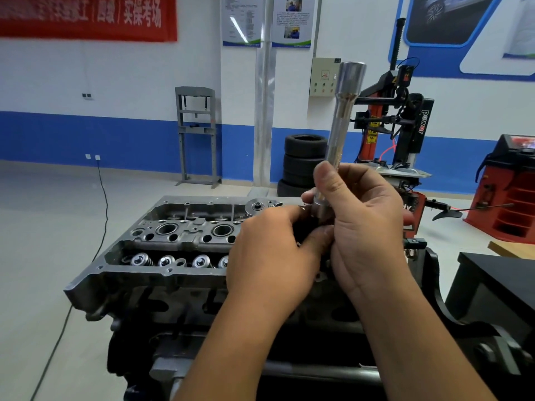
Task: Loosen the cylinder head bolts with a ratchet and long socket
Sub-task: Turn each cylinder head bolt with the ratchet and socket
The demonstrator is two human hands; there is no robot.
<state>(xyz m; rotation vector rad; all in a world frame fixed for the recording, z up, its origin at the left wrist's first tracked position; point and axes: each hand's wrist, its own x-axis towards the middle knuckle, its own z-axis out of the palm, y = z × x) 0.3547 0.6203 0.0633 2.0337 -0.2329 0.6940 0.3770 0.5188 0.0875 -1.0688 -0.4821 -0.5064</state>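
A long chrome socket (341, 120) stands nearly upright in front of me, its wide end at the top. My right hand (367, 224) grips its lower end. My left hand (275, 256) holds a dark tool at the socket's base, most likely the ratchet (302, 227), which is largely hidden by my fingers. Both hands hover over the right part of the grey cylinder head (162, 241), which lies open with its valve springs and spark plug wells showing. The head's bolts under my hands are hidden.
The engine sits on a black stand (451, 308). A black table (500, 282) is at the right. Behind are stacked tyres (304, 160), a tyre changer (402, 120), a red wheel balancer (509, 192) and a grey press frame (197, 134). A cable (101, 204) runs across the floor at left.
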